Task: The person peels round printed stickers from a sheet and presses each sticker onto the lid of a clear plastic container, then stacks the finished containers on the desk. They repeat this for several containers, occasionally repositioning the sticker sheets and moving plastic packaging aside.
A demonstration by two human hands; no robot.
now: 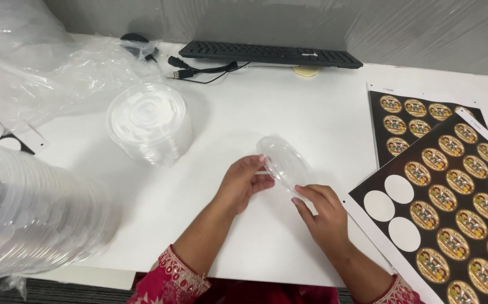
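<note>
Hands (pixel 286 200) gripping clear lid (pixel 284 164), lid stack (pixel 149 122) nearby

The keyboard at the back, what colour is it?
The keyboard is black, seen in the head view.

Place: looked like an office desk turned into a small packing/labelling station.
Desk: plain white flat tabletop (pixel 289 107), grey wall right behind it.
Office signs: long black computer keyboard (pixel 270 54) at the back edge, w/ loose black USB cables (pixel 199 70) beside it.
Packing signs: dark sheets of round printed stickers (pixel 458 191) lay at right, some already peeled; stack of clear round plastic lids (pixel 148 121) and crumpled clear plastic bags (pixel 36 67) at left.
</note>
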